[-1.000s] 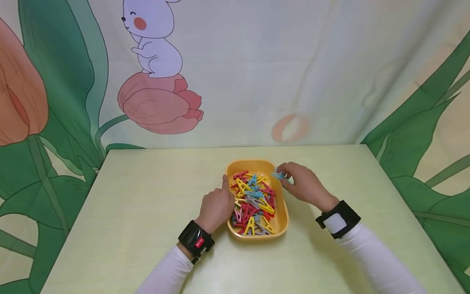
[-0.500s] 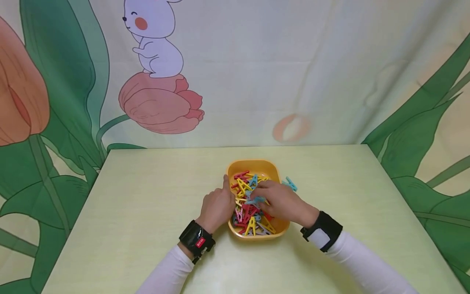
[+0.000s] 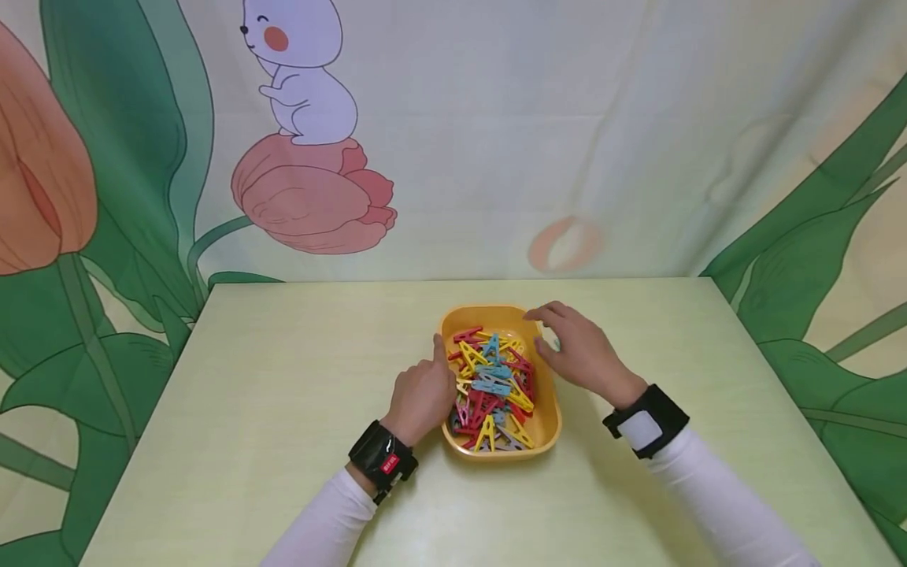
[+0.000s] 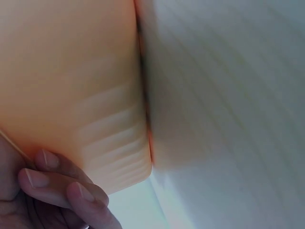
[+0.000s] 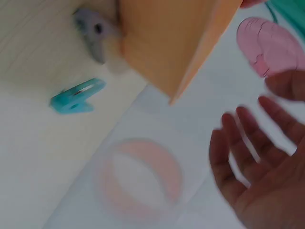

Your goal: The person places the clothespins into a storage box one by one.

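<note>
Plastic clothes pegs (image 3: 489, 394) in red, yellow, blue and grey fill a yellow-orange tray (image 3: 549, 441). My left hand (image 3: 421, 398) holds the tray's left side, index finger stretched along the rim; in the left wrist view its other fingers curl beside the outer wall. Just beyond the upper right rim hovers my right hand (image 3: 584, 350), fingers spread and holding nothing. The right wrist view shows a blue peg (image 5: 76, 98) and a grey peg (image 5: 94, 33) on the table outside the tray; from the head, the right hand mostly hides them.
The tray stands on a pale table (image 3: 298, 394), near the middle. A curtain (image 3: 460, 142) printed with flowers and a rabbit hangs behind the table's far edge.
My right hand carried a blue peg from the tray's right side into it and let go on the pile. It has moved back out, fingers spread. The left hand stays put.
</note>
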The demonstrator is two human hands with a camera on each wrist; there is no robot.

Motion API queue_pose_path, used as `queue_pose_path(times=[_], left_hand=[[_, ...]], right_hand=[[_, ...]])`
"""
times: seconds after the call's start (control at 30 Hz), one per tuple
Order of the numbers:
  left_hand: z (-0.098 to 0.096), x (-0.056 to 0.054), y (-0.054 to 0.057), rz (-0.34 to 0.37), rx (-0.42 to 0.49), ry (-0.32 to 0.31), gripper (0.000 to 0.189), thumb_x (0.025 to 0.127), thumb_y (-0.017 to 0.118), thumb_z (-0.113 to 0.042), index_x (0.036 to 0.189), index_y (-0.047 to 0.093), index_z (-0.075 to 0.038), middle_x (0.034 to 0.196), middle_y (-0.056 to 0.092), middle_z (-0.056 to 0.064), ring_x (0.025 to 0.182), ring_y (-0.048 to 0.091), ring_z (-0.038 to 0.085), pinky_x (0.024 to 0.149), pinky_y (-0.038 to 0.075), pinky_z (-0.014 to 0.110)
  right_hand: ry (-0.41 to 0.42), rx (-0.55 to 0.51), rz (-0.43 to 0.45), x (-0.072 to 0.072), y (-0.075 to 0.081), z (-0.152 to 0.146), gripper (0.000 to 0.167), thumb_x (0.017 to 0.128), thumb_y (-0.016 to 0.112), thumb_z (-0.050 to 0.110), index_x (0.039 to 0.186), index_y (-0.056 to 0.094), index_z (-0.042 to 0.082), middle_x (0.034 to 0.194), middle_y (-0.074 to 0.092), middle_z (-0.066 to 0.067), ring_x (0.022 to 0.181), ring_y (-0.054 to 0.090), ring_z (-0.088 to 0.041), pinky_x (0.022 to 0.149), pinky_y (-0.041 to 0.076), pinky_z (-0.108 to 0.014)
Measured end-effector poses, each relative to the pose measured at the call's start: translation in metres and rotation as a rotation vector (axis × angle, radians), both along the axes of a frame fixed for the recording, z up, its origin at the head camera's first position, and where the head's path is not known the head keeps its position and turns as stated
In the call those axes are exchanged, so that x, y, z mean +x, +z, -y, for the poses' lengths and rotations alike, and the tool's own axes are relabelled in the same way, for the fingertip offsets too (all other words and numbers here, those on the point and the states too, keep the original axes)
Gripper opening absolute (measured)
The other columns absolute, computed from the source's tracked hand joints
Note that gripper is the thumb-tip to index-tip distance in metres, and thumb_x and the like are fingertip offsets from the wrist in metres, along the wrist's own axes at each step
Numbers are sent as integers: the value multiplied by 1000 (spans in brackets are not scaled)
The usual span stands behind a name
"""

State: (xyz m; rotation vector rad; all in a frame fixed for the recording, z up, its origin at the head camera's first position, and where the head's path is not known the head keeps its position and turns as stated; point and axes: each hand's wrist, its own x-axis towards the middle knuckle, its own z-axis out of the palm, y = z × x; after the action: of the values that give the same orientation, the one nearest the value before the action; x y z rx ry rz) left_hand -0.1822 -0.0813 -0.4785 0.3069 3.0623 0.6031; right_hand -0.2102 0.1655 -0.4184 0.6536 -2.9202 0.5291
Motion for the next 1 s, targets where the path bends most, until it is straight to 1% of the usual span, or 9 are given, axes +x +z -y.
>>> queue_pose_path(times=[0.1,0.17,0.3,0.37,0.4,0.5,0.6,0.77,1.0], left_hand=[[0,0,0,11,3,8,63,99,51,-20,150,28,8,53,45,1,44,43,16,40,29,30],[0,0,-1,16,5,11,63,99,50,-20,151,27,8,53,44,0,43,43,16,41,29,29],[0,0,-1,20,10,11,63,99,50,-20,151,27,8,52,43,0,43,42,15,40,28,29],[1,0,-1,10,11,9,63,99,50,-20,151,27,8,52,43,-1,43,41,15,40,28,29],[1,0,-1,5,10,9,63,99,51,-20,151,27,8,52,43,-1,43,41,15,40,28,29],[1,0,0,-7,8,8,62,99,50,-20,150,28,8,52,43,-1,42,41,15,40,28,29],[1,0,0,1,14,8,63,99,50,-20,151,28,8,52,43,-1,42,41,15,40,27,29],[1,0,0,-11,22,4,63,99,50,-20,150,28,8,52,43,-1,42,41,15,40,27,29],[1,-1,-2,2,19,-1,63,99,50,-20,151,27,8,52,43,-1,42,41,15,39,27,28]], right_hand=[[-123,12,41,-9,-8,-19,38,93,62,17,129,59,10,125,60,-14,100,64,-31,76,55,-46],[-160,56,122,-13,-16,-29,45,91,64,18,134,56,10,128,57,-17,102,63,-33,76,55,-48],[-126,142,343,-16,-34,-41,68,83,75,27,144,47,12,140,48,-21,120,55,-40,89,51,-57],[-102,157,414,-17,-42,-42,75,80,78,32,145,46,13,144,45,-21,125,51,-41,93,49,-59],[-96,156,431,-17,-44,-42,76,80,78,34,145,46,13,145,44,-21,126,50,-42,94,48,-60],[-93,151,435,-18,-49,-39,74,80,77,37,144,48,14,144,45,-19,126,49,-41,95,48,-60],[-102,159,425,-17,-51,-34,67,83,74,37,141,51,13,142,48,-17,127,48,-40,95,48,-59],[-111,181,416,-16,-49,-28,58,86,69,32,138,56,11,140,49,-18,127,49,-40,95,49,-57],[-164,161,427,-17,-48,-42,56,86,70,39,133,59,11,137,51,-21,121,53,-40,90,51,-58]])
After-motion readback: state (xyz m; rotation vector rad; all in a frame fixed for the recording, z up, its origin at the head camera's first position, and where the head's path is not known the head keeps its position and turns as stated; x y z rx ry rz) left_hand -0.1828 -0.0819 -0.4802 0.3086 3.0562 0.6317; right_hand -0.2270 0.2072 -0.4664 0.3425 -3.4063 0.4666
